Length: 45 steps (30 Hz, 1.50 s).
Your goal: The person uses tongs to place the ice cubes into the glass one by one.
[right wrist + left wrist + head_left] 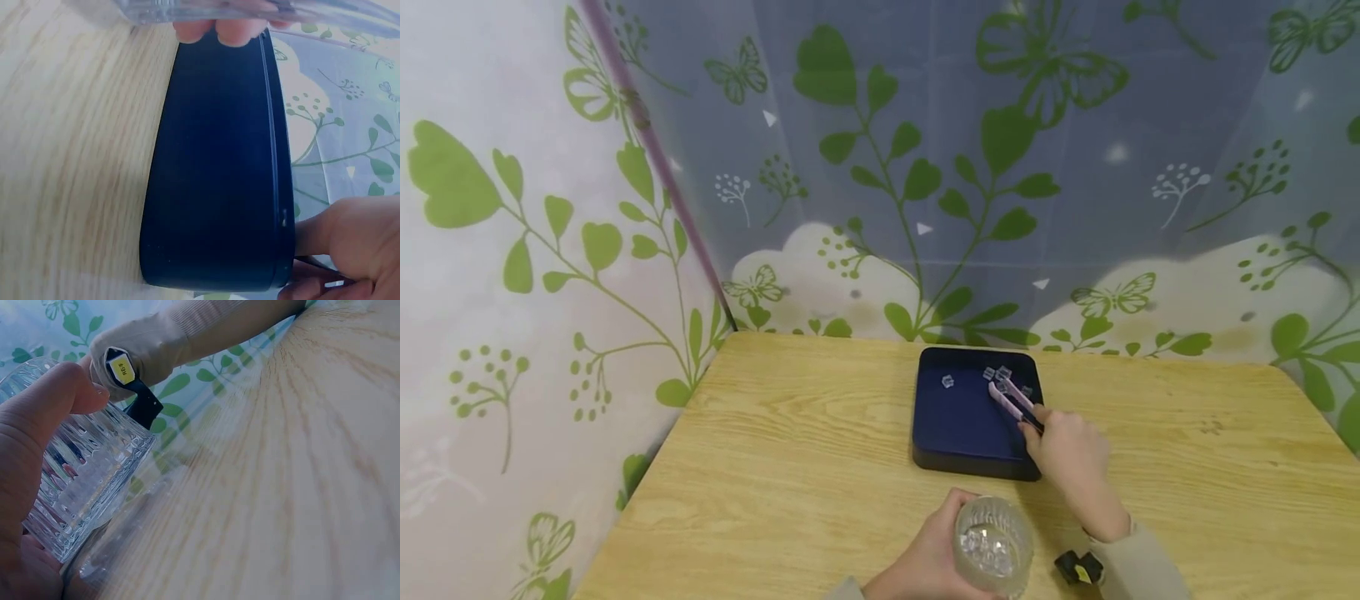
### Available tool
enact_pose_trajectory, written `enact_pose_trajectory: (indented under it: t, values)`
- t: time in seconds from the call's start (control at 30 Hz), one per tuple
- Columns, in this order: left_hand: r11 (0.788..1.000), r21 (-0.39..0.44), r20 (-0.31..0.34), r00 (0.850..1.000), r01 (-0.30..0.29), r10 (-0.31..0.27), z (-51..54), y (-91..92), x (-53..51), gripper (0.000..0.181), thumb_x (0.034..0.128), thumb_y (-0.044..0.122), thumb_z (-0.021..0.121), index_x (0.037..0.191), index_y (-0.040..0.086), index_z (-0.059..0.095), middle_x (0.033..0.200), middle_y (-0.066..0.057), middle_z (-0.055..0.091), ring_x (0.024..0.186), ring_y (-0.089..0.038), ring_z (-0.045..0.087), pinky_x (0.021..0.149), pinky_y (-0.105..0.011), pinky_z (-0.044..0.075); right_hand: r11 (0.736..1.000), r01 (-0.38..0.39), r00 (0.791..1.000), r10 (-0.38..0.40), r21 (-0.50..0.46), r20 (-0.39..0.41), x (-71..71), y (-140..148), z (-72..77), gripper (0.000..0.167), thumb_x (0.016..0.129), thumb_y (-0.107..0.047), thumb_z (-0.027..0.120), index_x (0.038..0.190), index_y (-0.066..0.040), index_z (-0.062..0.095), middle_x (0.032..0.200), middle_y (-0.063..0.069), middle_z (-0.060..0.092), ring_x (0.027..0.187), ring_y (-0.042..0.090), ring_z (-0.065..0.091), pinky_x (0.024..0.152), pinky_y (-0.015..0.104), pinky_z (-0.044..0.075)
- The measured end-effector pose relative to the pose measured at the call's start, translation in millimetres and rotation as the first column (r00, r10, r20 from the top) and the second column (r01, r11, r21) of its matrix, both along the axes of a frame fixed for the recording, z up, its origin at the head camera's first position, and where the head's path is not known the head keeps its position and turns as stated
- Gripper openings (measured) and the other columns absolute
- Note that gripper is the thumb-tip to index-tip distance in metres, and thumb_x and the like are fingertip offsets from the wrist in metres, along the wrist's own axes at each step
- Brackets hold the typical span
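In the head view my right hand (1070, 458) grips small tongs (1009, 402) with pale pinkish arms and a dark handle end. Their tips reach into a square dark blue tray (958, 425), among clear cubes (1002, 372) near its far right corner; I cannot tell whether they pinch one. Apart to the left lies a single clear cube (947, 381). My left hand (925, 550) holds a ribbed clear glass (1026, 546) in front of the tray, with several clear pieces inside. The left wrist view shows the thumb across the side of this glass (87, 481).
A wooden table (790, 433) lies under everything. A patterned curtain (850, 167) with leaves and butterflies stands behind it and along the left. On the right wrist sits a black strapped device (1078, 568) with a yellow label.
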<state>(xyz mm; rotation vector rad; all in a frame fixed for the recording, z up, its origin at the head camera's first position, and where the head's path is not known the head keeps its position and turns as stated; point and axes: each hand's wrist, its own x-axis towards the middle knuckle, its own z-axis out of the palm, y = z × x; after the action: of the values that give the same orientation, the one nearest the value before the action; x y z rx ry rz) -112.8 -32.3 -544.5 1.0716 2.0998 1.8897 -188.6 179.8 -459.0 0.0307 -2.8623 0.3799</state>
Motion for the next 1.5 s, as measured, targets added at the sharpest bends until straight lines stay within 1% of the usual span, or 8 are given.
enact_pose_trajectory:
  t: [0.27, 0.43, 0.63, 0.8, 0.9, 1.03, 1.3, 1.5]
  values:
    - [1.000, 0.003, -0.026, 1.000, -0.005, 0.005, -0.2, 0.3, 0.4, 0.088, 0.0580, -0.003, 0.093, 0.127, 0.008, 0.040, 0.129, -0.003, 0.059, 0.115, -0.014, 0.059, 0.097, -0.032, 0.051, 0.995, -0.002, 0.999, 0.006, -0.098, 0.042, -2.1, 7.6, 2.7, 0.035, 0.087, -0.026, 0.073, 0.117, -0.006, 0.073, 0.107, 0.034, 0.065, 0.063, 0.040, 0.062, 0.039, 0.040, 0.039]
    - [1.000, -0.002, -0.028, 1.000, -0.005, 0.005, -0.2, -0.3, 0.6, 0.088, 0.0580, -0.003, 0.093, 0.127, 0.008, 0.040, 0.130, -0.003, 0.059, 0.115, -0.013, 0.059, 0.097, -0.032, 0.050, 0.990, -0.030, 0.999, 0.035, -0.140, 0.033, -1.0, 12.8, 6.9, 0.035, 0.087, -0.024, 0.074, 0.116, -0.004, 0.073, 0.107, 0.033, 0.066, 0.058, 0.031, 0.056, 0.040, 0.036, 0.035]
    - [1.000, 0.008, -0.014, 1.000, -0.003, 0.003, 1.2, -0.4, 1.1, 0.088, 0.0576, -0.003, 0.093, 0.127, 0.008, 0.040, 0.131, -0.004, 0.058, 0.115, -0.014, 0.059, 0.096, -0.032, 0.051, 0.981, -0.069, 0.997, 0.071, -0.180, 0.005, 4.0, 20.4, 20.1, 0.034, 0.086, -0.024, 0.075, 0.113, -0.004, 0.074, 0.104, 0.030, 0.068, 0.065, 0.034, 0.062, 0.042, 0.034, 0.034]
    - [1.000, 0.010, -0.007, 1.000, 0.005, -0.004, 1.6, -0.1, 1.3, 0.088, 0.0583, -0.003, 0.092, 0.128, 0.009, 0.040, 0.130, -0.004, 0.058, 0.115, -0.014, 0.059, 0.095, -0.032, 0.051, 0.978, -0.087, 0.996, 0.089, -0.188, 0.007, 10.8, 28.4, 35.4, 0.036, 0.086, -0.026, 0.075, 0.115, -0.005, 0.073, 0.092, 0.025, 0.071, 0.054, 0.023, 0.047, 0.042, 0.032, 0.029]
    - [1.000, 0.018, 0.001, 1.000, 0.010, -0.010, 1.7, 0.0, 1.3, 0.088, 0.0582, -0.003, 0.092, 0.128, 0.009, 0.039, 0.131, -0.005, 0.058, 0.115, -0.015, 0.059, 0.095, -0.032, 0.052, 0.977, -0.099, 0.994, 0.104, -0.189, 0.016, 15.7, 33.0, 44.1, 0.037, 0.087, -0.027, 0.074, 0.117, -0.005, 0.073, 0.071, 0.015, 0.067, 0.050, 0.019, 0.041, 0.041, 0.030, 0.027]
    - [1.000, 0.024, 0.002, 1.000, 0.013, -0.013, 2.0, -0.3, 1.5, 0.088, 0.0579, -0.004, 0.092, 0.128, 0.008, 0.039, 0.132, -0.005, 0.058, 0.115, -0.016, 0.059, 0.095, -0.032, 0.052, 0.971, -0.126, 0.989, 0.140, -0.205, 0.052, 22.5, 37.9, 56.2, 0.038, 0.089, -0.028, 0.073, 0.120, -0.005, 0.071, 0.062, 0.002, 0.060, 0.047, 0.017, 0.038, 0.043, 0.030, 0.028]
    - [0.999, 0.029, 0.031, 0.999, 0.016, -0.016, 3.3, -0.6, 1.7, 0.088, 0.0585, -0.004, 0.092, 0.128, 0.009, 0.040, 0.132, -0.004, 0.057, 0.116, -0.015, 0.058, 0.096, -0.032, 0.051, 0.939, -0.237, 0.967, 0.252, -0.250, 0.032, 39.6, 44.4, 79.0, 0.037, 0.089, -0.028, 0.074, 0.118, -0.005, 0.072, 0.080, 0.007, 0.074, 0.044, 0.011, 0.040, 0.042, 0.027, 0.030]
    - [1.000, 0.021, 0.031, 0.999, 0.010, -0.010, 3.4, -0.6, 2.1, 0.088, 0.0583, -0.003, 0.092, 0.128, 0.010, 0.040, 0.132, -0.004, 0.058, 0.117, -0.015, 0.058, 0.097, -0.032, 0.051, 0.911, -0.312, 0.942, 0.333, -0.268, 0.036, 56.4, 50.9, 96.3, 0.034, 0.089, -0.028, 0.074, 0.117, -0.008, 0.073, 0.053, -0.011, 0.051, 0.040, 0.005, 0.026, 0.038, 0.024, 0.029]
